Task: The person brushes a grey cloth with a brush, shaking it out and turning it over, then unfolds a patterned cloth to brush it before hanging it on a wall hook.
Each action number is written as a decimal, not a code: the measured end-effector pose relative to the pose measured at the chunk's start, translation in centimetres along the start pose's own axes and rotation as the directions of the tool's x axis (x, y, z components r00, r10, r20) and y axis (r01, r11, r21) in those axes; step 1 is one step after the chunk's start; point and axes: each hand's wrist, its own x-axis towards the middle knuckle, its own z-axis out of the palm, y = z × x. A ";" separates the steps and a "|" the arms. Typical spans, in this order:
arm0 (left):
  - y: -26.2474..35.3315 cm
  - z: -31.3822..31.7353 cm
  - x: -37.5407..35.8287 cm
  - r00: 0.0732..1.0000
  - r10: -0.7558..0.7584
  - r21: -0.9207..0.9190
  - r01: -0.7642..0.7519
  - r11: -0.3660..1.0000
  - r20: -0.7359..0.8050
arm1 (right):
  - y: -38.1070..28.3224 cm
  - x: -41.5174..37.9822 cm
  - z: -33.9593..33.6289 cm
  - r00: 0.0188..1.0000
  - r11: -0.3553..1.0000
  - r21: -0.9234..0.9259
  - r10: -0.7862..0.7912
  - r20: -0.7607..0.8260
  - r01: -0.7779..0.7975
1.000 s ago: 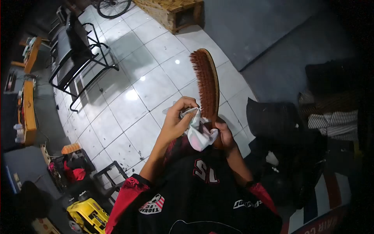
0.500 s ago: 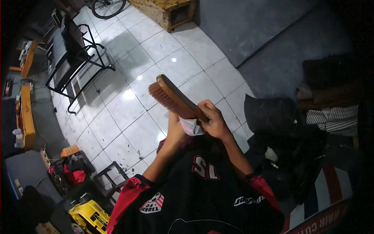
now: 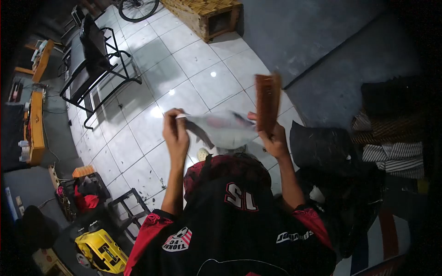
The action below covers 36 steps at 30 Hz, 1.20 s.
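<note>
Between my two hands stretches a thin whitish sheet (image 3: 230, 131), blurred, with reddish and dark marks; it looks like a plastic bag, though I cannot be sure. My left hand (image 3: 176, 132) pinches its left end. Upright in my right hand (image 3: 275, 141) is a wooden brush (image 3: 268, 102), its brown bristles turned toward me. The fingers of that hand wrap around the brush's lower end and also seem to hold the sheet's right edge.
White floor tiles (image 3: 147, 55) lie beyond my hands. A black chair (image 3: 92, 60) stands far left, a woven box (image 3: 207, 20) at the top. On the lower left are a yellow toy car (image 3: 101, 250) and a black frame (image 3: 131, 207). Folded striped cloths (image 3: 393, 158) lie right.
My hands have moved apart, left hand leftward and right hand rightward. The crumpled sheet is now spread between them. The brush has swung from a leftward tilt to upright.
</note>
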 end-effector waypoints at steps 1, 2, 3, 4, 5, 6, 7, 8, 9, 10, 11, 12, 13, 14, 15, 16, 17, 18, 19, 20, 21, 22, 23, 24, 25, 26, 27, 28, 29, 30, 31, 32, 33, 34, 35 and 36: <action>0.1 -0.9 0.5 0.999 0.036 -0.002 -0.036 0.999 0.031 | -0.2 0.1 -1.0 0.993 0.995 0.031 0.088 0.081 -0.091; 0.3 -1.4 0.8 0.997 0.083 0.157 -0.081 0.984 -0.005 | -0.2 -0.1 -2.2 0.971 0.981 0.052 0.175 0.164 -0.185; 0.4 -2.3 1.1 0.994 0.093 0.258 -0.104 0.961 0.053 | 0.1 -0.3 -2.6 0.967 0.985 0.001 0.171 0.189 -0.175; 0.4 -3.2 1.4 0.989 0.097 0.354 -0.131 0.926 0.111 | 0.3 -0.4 -3.1 0.962 0.986 -0.049 0.168 0.214 -0.161; 0.7 -3.7 1.5 0.983 0.104 0.432 -0.159 0.888 0.149 | 0.7 -0.5 -3.8 0.935 0.975 -0.119 0.213 0.285 -0.186; 1.0 -4.1 1.6 0.976 0.103 0.507 -0.188 0.841 0.190 | 0.8 -0.5 -4.2 0.898 0.960 -0.190 0.263 0.352 -0.206; 1.2 -4.2 1.7 0.968 0.100 0.575 -0.219 0.788 0.232 | 0.6 -0.4 -4.8 0.864 0.963 -0.199 0.253 0.436 -0.182; 1.3 -4.1 1.7 0.950 0.147 0.580 -0.285 0.763 0.274 | 0.2 -0.1 -5.2 0.759 0.949 -0.247 0.307 0.574 -0.197; 1.3 -4.0 1.6 0.929 0.190 0.582 -0.349 0.735 0.318 | 0.7 -0.5 -5.3 0.709 0.955 -0.245 0.290 0.642 -0.168; 1.3 -3.8 1.4 0.903 0.231 0.578 -0.412 0.705 0.362 | 1.2 -1.0 -5.3 0.655 0.960 -0.242 0.273 0.705 -0.140; 1.4 -3.6 1.0 0.908 0.191 0.589 -0.390 0.708 0.372 | 1.7 -1.2 -5.8 0.635 0.947 -0.269 0.317 0.704 -0.175; 1.3 -3.7 1.1 0.913 0.187 0.599 -0.382 0.703 0.363 | 2.3 -1.5 -6.3 0.613 0.933 -0.295 0.359 0.704 -0.209; 1.2 -3.9 1.0 0.918 0.181 0.612 -0.373 0.698 0.353 | 2.6 -1.7 -6.9 0.587 0.916 -0.319 0.400 0.704 -0.243; 1.1 -4.1 1.0 0.923 0.177 0.623 -0.364 0.692 0.342 | 2.9 -1.5 -7.4 0.567 0.890 -0.381 0.454 0.687 -0.250; 0.8 -4.3 1.0 0.924 0.170 0.623 -0.358 0.696 0.341 | 3.1 -1.1 -8.0 0.549 0.860 -0.444 0.505 0.666 -0.253; 0.8 -4.2 1.2 0.919 0.189 0.618 -0.375 0.691 0.346 | 3.4 -0.9 -8.8 0.532 0.826 -0.504 0.554 0.640 -0.253; 0.8 -4.0 1.4 0.913 0.207 0.615 -0.391 0.685 0.351 | 5.3 -1.8 -9.2 0.596 0.855 -0.424 0.514 0.617 -0.298; 0.9 -3.9 1.5 0.908 0.220 0.612 -0.405 0.679 0.356 | 5.5 -1.8 -9.5 0.562 0.847 -0.442 0.529 0.636 -0.296; 1.1 -4.0 1.7 0.919 0.194 0.619 -0.376 0.689 0.343 | 5.8 -1.4 -9.7 0.529 0.839 -0.460 0.542 0.653 -0.292; 1.5 -4.1 2.0 0.928 0.171 0.624 -0.350 0.699 0.330 | 5.6 -1.0 -9.8 0.498 0.830 -0.479 0.556 0.666 -0.286; 1.8 -4.1 2.5 0.937 0.151 0.627 -0.325 0.708 0.316 | 4.2 -0.6 -9.9 0.508 0.843 -0.422 0.538 0.673 -0.333; 1.9 -4.2 2.8 0.940 0.158 0.623 -0.320 0.714 0.301 | 4.4 -0.5 -10.0 0.643 0.928 -0.332 0.360 0.676 -0.171; 2.1 -4.3 3.0 0.944 0.163 0.621 -0.313 0.719 0.287 | 4.5 -0.6 -10.0 0.737 0.969 -0.246 0.160 0.657 0.009; 2.3 -4.5 3.1 0.947 0.168 0.617 -0.307 0.725 0.274 | 4.3 -0.5 -10.1 0.751 0.973 -0.229 0.140 0.646 0.015; 2.7 -4.6 3.2 0.949 0.125 0.655 -0.291 0.698 0.288 | 4.1 -0.5 -10.3 0.764 0.977 -0.212 0.121 0.634 0.021; 2.7 -4.8 3.2 0.954 0.114 0.657 -0.275 0.702 0.278 | 3.3 -0.3 -11.0 0.710 0.954 -0.261 0.287 0.643 -0.150; 2.8 -5.0 3.2 0.958 0.105 0.657 -0.261 0.707 0.268 | 2.7 -0.1 -11.6 0.627 0.897 -0.312 0.442 0.641 -0.313; 2.8 -5.2 3.1 0.962 0.095 0.658 -0.246 0.712 0.258 | 2.4 0.0 -11.9 0.585 0.871 -0.370 0.491 0.645 -0.323; 2.9 -5.2 3.0 0.963 0.082 0.662 -0.237 0.711 0.256 | 2.1 0.0 -12.1 0.541 0.842 -0.427 0.539 0.646 -0.329; 2.6 -5.4 3.0 0.958 0.137 0.665 -0.273 0.695 0.250 | 2.0 -0.1 -12.2 0.495 0.810 -0.482 0.586 0.642 -0.333; 2.2 -5.7 3.0 0.950 0.192 0.667 -0.309 0.678 0.245 | 2.1 -0.7 -12.5 0.506 0.806 -0.455 0.592 0.627 -0.379; 1.7 -5.8 3.2 0.939 0.250 0.668 -0.345 0.659 0.238 | 2.3 -1.4 -12.9 0.518 0.801 -0.427 0.598 0.612 -0.420; 1.3 -6.0 3.2 0.938 0.251 0.691 -0.346 0.634 0.239 | 2.7 -1.9 -13.0 0.529 0.794 -0.398 0.604 0.596 -0.459; 0.5 -6.0 3.3 0.943 0.229 0.672 -0.332 0.662 0.241 | 3.4 -2.0 -12.7 0.520 0.795 -0.413 0.604 0.604 -0.444; -0.8 -5.9 3.5 0.948 0.207 0.653 -0.317 0.688 0.242 | 4.5 -1.8 -12.4 0.511 0.797 -0.427 0.603 0.613 -0.427; -2.2 -5.8 3.9 0.952 0.185 0.634 -0.301 0.712 0.244 | 5.8 -1.7 -12.0 0.502 0.799 -0.440 0.601 0.623 -0.410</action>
